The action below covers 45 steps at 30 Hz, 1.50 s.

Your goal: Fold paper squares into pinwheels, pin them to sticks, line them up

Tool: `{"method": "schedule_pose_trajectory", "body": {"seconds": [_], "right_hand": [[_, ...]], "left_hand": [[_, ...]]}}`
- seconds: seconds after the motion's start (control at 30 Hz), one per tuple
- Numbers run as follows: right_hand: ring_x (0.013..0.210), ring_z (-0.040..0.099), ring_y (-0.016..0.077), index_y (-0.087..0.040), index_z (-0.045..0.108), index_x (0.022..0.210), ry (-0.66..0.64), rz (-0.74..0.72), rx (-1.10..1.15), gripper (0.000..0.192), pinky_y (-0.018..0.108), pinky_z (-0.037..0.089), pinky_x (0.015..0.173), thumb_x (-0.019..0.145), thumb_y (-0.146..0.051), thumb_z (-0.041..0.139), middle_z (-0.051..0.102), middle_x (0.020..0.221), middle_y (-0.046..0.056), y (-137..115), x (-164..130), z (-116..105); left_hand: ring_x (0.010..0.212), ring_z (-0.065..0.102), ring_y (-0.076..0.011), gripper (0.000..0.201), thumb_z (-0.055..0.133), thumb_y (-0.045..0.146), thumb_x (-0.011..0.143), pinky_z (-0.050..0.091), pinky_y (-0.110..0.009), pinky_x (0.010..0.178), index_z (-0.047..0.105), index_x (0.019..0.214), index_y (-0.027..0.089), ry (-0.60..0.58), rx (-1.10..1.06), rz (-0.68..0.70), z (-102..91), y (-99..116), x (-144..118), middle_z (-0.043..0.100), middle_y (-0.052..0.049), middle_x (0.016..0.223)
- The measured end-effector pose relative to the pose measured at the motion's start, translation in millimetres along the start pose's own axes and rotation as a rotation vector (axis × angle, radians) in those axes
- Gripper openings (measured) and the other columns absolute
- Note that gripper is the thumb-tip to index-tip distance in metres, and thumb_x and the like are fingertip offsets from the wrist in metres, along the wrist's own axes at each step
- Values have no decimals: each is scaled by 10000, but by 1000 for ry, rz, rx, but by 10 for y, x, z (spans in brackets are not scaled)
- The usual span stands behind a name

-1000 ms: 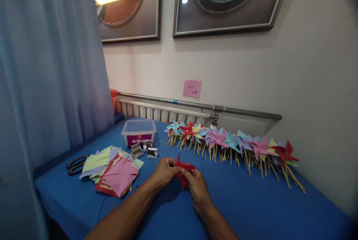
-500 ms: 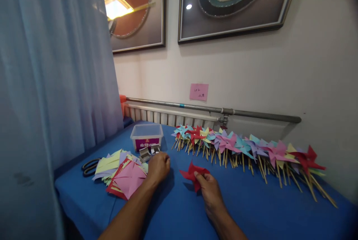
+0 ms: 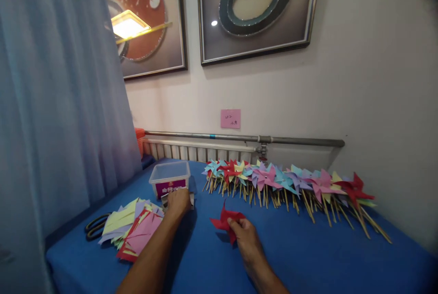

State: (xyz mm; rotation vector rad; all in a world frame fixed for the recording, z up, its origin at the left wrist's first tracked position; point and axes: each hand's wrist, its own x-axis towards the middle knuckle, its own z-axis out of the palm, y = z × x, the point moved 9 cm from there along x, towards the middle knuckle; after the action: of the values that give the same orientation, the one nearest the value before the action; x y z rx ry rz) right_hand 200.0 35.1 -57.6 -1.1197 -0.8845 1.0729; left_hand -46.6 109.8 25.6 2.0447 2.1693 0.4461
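My right hand pinches a red paper pinwheel just above the blue cloth, its blades folded in and no stick visible on it. My left hand reaches over a small silvery metal box in front of a clear plastic tub. The back of that hand faces me and hides its fingers and most of the metal box. Cut paper squares in pink, red, yellow and lilac lie in a stack left of my left forearm.
Black-handled scissors lie at the left, partly under the paper. Finished pinwheels on sticks run in a long row along the back right. A blue curtain hangs at the left. Behind stand a radiator and pipe.
My left hand has moved onto the small metal box, covering most of it. My right hand keeps hold of the red pinwheel. The camera view has shifted upward and right.
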Motion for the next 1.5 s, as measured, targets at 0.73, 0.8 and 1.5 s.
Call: {"method": "schedule_pose_trajectory", "body": {"seconds": [0.73,0.8,1.5], "right_hand": [[609,686,191,-182,732,734,-10,34,-8,276,284,491,613,650,-437,792,753,684,42,37,-6,13],[624,690,194,-181,736,745,-22,43,-3,288,290,499,631,644,-446,784,758,700,44,31,-12,26],[572,638,175,-201,682,659,18,70,-6,283,286,466,580,593,-449,802,711,614,15,-7,-34,-7]], "left_hand": [[1067,724,-354,319,538,202,878,557,-399,870,779,1067,115,-89,251,26,50,-27,32,751,-239,1132],[1077,722,-353,303,566,196,859,559,-395,876,781,1059,122,-107,247,22,68,-34,27,754,-229,1134],[1041,735,-311,274,566,212,855,547,-332,846,801,985,157,-104,216,10,100,-101,32,774,-195,1091]]}}
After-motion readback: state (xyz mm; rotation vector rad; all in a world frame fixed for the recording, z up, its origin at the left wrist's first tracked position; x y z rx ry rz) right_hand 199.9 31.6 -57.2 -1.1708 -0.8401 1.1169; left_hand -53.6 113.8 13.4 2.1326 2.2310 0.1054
